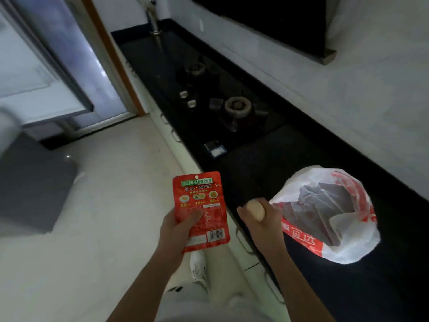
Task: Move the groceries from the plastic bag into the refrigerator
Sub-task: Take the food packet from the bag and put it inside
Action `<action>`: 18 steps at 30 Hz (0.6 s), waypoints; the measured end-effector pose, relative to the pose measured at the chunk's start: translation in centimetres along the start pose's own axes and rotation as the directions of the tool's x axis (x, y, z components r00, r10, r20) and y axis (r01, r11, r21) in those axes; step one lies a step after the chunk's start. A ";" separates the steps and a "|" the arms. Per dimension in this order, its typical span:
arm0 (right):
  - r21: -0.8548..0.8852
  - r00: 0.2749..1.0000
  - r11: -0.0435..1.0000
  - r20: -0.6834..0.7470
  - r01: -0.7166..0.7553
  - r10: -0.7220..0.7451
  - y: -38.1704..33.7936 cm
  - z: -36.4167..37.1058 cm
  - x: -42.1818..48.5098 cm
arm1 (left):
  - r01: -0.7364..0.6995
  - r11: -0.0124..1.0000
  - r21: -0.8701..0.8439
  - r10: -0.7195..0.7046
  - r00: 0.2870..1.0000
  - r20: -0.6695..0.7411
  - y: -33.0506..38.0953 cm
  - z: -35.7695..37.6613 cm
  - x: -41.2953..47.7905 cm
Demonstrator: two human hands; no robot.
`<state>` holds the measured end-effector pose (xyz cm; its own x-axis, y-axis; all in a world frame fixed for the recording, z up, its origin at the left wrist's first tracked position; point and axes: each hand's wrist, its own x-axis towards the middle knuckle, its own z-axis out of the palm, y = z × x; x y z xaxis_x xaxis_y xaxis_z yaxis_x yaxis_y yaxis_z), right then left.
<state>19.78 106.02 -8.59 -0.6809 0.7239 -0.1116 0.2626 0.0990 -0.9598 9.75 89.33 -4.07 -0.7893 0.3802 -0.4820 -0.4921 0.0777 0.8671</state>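
My left hand (178, 228) holds a flat red food packet (201, 210) upright over the floor, thumb across its front. My right hand (260, 219) is closed around a pale egg (255, 211), just left of the plastic bag. The white and red plastic bag (329, 214) lies open on the black countertop (267, 159), its mouth facing me; its inside looks grey and I cannot tell what is in it. At the far left stands the refrigerator (34, 73), blurred, with a door edge showing.
A black gas hob (236, 108) with two burners is set into the countertop beyond the bag. A tap (153, 17) rises at the far end. A range hood (278, 22) hangs above. A grey mat (32, 184) lies on the pale floor at the left.
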 end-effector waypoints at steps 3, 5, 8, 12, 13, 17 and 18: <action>0.009 0.990 1.000 0.144 -0.001 0.000 -1.0 3.5 0.1 | -0.039 0.999 -0.037 0.035 0.993 -0.111 0.4 -3.6 -1.3; 0.018 0.975 1.000 0.222 0.012 -0.015 -1.5 6.1 -0.1 | -0.063 0.996 -0.063 0.051 0.982 -0.183 0.5 -6.1 -2.0; 0.005 0.948 0.999 0.315 0.035 -0.035 -2.2 9.8 -0.7 | -0.093 0.990 -0.105 0.060 0.958 -0.280 0.5 -9.4 -3.1; -0.025 0.891 0.994 0.447 0.108 -0.085 -3.3 14.5 -1.4 | -0.117 0.980 -0.158 0.045 0.915 -0.402 0.3 -13.7 -4.3; -0.033 0.876 0.991 0.472 0.127 -0.097 -3.7 15.8 -1.5 | -0.123 0.978 -0.171 0.038 0.902 -0.431 0.3 -14.9 -4.4; -0.071 0.823 0.981 0.558 0.179 -0.110 -5.2 21.3 -1.8 | -0.161 0.962 -0.222 0.021 0.849 -0.528 0.7 -19.6 -4.4; -0.075 0.810 0.979 0.576 0.189 -0.112 -5.6 22.9 -1.8 | -0.172 0.958 -0.231 0.018 0.836 -0.548 0.9 -20.9 -4.3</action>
<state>3.89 88.52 -8.93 -0.9745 0.1821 -0.1312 0.1800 0.2851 -0.9414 5.00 68.53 -3.85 -0.8702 -0.1857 -0.4563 -0.4202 -0.2036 0.8843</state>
